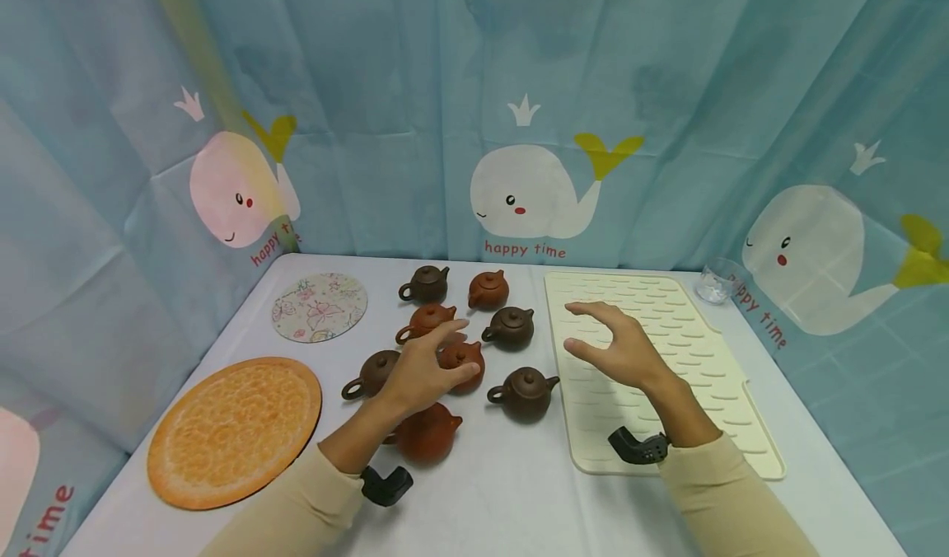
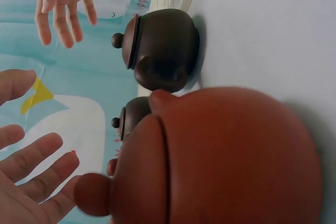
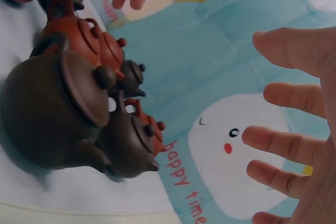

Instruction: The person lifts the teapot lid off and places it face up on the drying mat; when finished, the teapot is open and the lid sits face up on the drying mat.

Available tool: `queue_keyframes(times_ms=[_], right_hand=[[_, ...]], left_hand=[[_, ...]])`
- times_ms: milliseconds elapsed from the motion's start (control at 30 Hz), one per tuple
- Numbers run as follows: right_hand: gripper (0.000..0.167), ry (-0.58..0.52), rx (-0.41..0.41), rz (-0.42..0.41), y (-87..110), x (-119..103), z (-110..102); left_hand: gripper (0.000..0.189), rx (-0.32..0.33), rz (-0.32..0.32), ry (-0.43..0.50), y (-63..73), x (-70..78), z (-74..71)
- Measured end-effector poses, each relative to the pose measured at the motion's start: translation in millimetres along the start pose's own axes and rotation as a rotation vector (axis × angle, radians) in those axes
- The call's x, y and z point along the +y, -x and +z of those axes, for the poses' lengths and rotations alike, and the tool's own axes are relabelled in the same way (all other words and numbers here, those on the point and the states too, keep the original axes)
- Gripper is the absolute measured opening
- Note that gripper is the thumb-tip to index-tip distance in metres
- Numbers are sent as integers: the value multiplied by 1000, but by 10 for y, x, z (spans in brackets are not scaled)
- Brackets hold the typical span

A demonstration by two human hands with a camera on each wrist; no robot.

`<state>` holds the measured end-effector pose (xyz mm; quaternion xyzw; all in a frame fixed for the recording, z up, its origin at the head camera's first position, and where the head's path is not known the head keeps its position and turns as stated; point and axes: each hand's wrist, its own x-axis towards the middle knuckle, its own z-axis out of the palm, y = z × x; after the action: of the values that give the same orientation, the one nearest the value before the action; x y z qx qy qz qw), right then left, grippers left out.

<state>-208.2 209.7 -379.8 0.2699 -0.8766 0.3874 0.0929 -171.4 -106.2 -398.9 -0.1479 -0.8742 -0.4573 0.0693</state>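
Several small clay teapots, some dark brown and some reddish, stand with lids on in a loose group. My left hand (image 1: pixel 426 367) hovers over this group with spread fingers and nothing held. It partly covers a dark teapot (image 1: pixel 378 367) and a reddish teapot (image 1: pixel 467 366). In the left wrist view, a large reddish teapot (image 2: pixel 236 156) fills the foreground, its knob overlapping my fingertips. My right hand (image 1: pixel 621 347), also holding nothing, is raised over the left side of a cream ridged tray (image 1: pixel 667 425). Nearest it are two dark teapots (image 1: pixel 525 395), (image 3: pixel 47 108) in the head and right wrist views.
On the left lie a round bread-patterned mat (image 1: pixel 237 429) and a smaller floral round mat (image 1: pixel 319 308). A clear plastic cup (image 1: pixel 715 283) stands at the back right corner. A blue whale-print curtain (image 1: pixel 371 170) hangs around the white-covered table (image 1: pixel 511 491).
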Motion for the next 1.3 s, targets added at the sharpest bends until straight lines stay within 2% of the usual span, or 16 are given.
queue_keyframes(times_ms=[133, 567, 800, 1033, 1300], right_hand=[[50, -10, -21, -9, -5, 32, 91], [40, -79, -41, -48, 17, 136, 413], [35, -135, -48, -47, 43, 199, 577], [32, -202, -44, -39, 97, 272, 686], [31, -267, -43, -52, 157, 332, 811]], left_hand=[[60, -23, 4, 11, -9, -22, 70], [51, -124, -77, 74, -9, -96, 240], [44, -212, -85, 105, -102, -118, 338], [36, -273, -107, 49, -195, -102, 429], [34, -310, -167, -10, -205, -79, 514]])
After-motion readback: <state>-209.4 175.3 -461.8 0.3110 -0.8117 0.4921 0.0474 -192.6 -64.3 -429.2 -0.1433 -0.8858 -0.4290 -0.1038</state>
